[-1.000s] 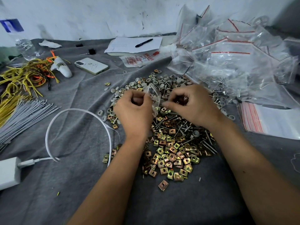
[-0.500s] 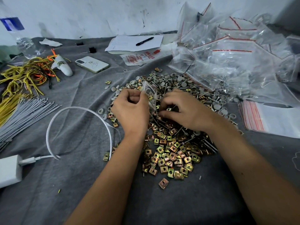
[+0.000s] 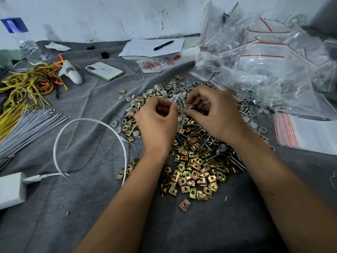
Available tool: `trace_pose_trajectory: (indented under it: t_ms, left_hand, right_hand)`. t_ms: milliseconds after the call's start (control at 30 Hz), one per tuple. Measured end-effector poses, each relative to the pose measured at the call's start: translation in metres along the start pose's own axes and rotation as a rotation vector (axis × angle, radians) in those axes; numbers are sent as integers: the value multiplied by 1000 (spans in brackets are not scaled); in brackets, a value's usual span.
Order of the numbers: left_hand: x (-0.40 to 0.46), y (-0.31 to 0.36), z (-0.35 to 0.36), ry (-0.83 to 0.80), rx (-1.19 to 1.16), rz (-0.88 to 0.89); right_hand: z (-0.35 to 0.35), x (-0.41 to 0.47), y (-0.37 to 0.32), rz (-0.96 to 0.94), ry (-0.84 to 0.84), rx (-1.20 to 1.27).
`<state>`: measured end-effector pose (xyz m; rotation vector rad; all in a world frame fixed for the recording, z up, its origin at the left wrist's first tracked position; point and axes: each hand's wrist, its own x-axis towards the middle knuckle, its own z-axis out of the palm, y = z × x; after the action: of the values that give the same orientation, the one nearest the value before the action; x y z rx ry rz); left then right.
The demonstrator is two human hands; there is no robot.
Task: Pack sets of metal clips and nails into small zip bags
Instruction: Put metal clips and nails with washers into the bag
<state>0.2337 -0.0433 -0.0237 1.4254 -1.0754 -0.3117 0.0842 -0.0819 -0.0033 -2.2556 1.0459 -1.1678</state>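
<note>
Both hands were up over the far half of the hardware heap, working one small clear zip bag (image 3: pixel 177 106) between them. My left hand (image 3: pixel 157 123) pinched one side of the bag's mouth, grip narrow, fingers curled. My right hand (image 3: pixel 217 114) was curled at the other side, fingertips at the opening; I could not tell what piece, if any, it carried in.

Progress, as I judged it: well under way but far from done. Filled zip bags (image 3: pixel 264 70) were stacked far right, a flat stack of unused bags (image 3: pixel 300 132) sat right, and a large loose heap remained on the grey-covered desk (image 3: pixel 91 207).

Stock appearance: brass-coloured square metal clips (image 3: pixel 193 172) with a centre hole, mostly near side; silver nails (image 3: pixel 235 161) scattered through the heap toward the right; grey round caps (image 3: pixel 169 88) on the far side.
</note>
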Motion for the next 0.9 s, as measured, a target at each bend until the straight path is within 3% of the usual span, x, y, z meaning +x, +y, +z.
trace_pose_trajectory:
  t_ms: [267,467,533,700,900]
  left_hand:
    - [-1,1,-1,-26,11,12]
    - [-1,2,-1,57,-38,-27]
    - [-1,3,-2,137,-101,-58]
    - [4,4,-5,286,-238,-117]
    - [3,1,-3,206,-214,-98]
  right_hand:
    - [-1,0,0,-15,94,17]
    - [0,1,2,17,135,-15]
    - [-1,0,4,7,46,-70]
    - [5,-1,5,-14,-419,-311]
    - [5,0,5,-1,-503,-369]
